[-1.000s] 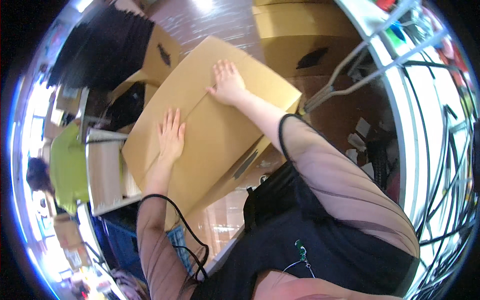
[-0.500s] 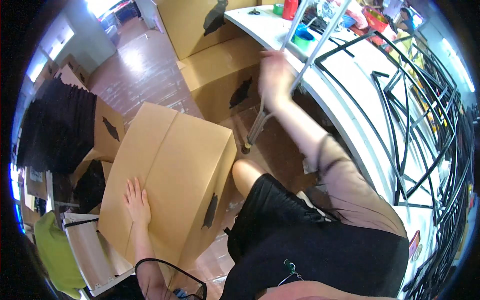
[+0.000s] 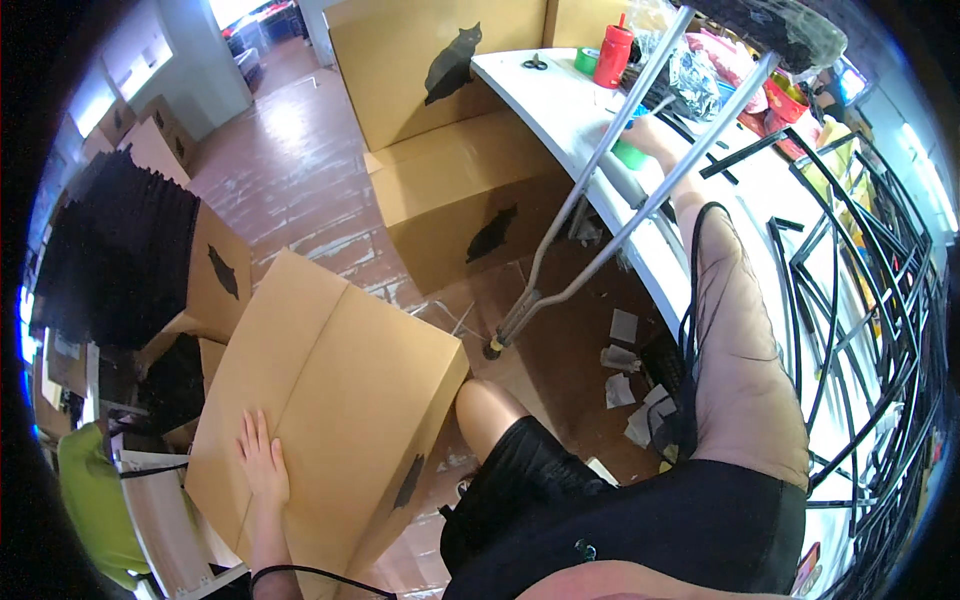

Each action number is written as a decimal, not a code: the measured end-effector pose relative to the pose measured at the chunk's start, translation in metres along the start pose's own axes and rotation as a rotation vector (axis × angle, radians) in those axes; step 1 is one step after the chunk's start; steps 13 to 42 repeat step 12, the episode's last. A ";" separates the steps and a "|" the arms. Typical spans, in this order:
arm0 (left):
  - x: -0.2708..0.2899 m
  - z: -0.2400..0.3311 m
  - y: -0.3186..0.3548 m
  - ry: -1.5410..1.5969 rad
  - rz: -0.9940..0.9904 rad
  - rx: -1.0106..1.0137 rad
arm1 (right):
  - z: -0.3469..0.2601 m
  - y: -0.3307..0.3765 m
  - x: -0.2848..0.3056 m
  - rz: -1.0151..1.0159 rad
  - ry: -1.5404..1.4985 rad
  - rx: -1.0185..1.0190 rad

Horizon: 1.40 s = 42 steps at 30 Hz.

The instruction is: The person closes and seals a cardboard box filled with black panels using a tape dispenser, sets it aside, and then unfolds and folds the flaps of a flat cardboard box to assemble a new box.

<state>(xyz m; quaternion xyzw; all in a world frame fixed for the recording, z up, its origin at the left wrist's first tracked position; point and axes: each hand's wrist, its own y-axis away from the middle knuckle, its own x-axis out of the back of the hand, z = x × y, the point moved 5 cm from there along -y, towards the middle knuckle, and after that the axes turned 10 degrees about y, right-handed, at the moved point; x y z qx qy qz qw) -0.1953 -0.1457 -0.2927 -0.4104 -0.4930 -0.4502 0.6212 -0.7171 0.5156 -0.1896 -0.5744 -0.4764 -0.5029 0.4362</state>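
My left hand (image 3: 264, 467) lies flat, fingers stretched out, on top of a large closed cardboard box (image 3: 345, 370) in front of me. My right hand (image 3: 652, 140) reaches out over the white table to a small green tub (image 3: 630, 155) with some blue at its rim. Its fingers are partly hidden there, so what they hold, if anything, does not show. Between me and the table edge stands a metal crutch (image 3: 600, 250), its wrapped top (image 3: 775, 30) at the upper right and its foot on the floor. My right arm passes beside its tubes.
Black metal frames (image 3: 850, 300) are heaped along the right of the white table (image 3: 560, 115). A red bottle (image 3: 613, 55) and scissors (image 3: 535, 64) sit at its far end. Open cardboard boxes (image 3: 440, 190) stand beyond. At left are a black stack (image 3: 115, 250) and a chair with green cloth (image 3: 95, 500).
My right hand has moved away from beside the crutch to the green tub on the table. The crutch appears further right in view. My left hand stays on the box.
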 end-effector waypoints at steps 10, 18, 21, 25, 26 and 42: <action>-0.002 -0.007 -0.002 0.008 0.017 -0.014 | 0.068 0.003 0.013 0.011 -1.044 0.145; -0.001 -0.010 0.001 -0.006 0.029 0.001 | 0.086 0.037 0.034 -0.026 -1.282 0.534; -0.001 -0.010 0.001 -0.006 0.029 0.001 | 0.086 0.037 0.034 -0.026 -1.282 0.534; -0.001 -0.010 0.001 -0.006 0.029 0.001 | 0.086 0.037 0.034 -0.026 -1.282 0.534; -0.001 -0.010 0.001 -0.006 0.029 0.001 | 0.086 0.037 0.034 -0.026 -1.282 0.534; -0.001 -0.010 0.001 -0.006 0.029 0.001 | 0.086 0.037 0.034 -0.026 -1.282 0.534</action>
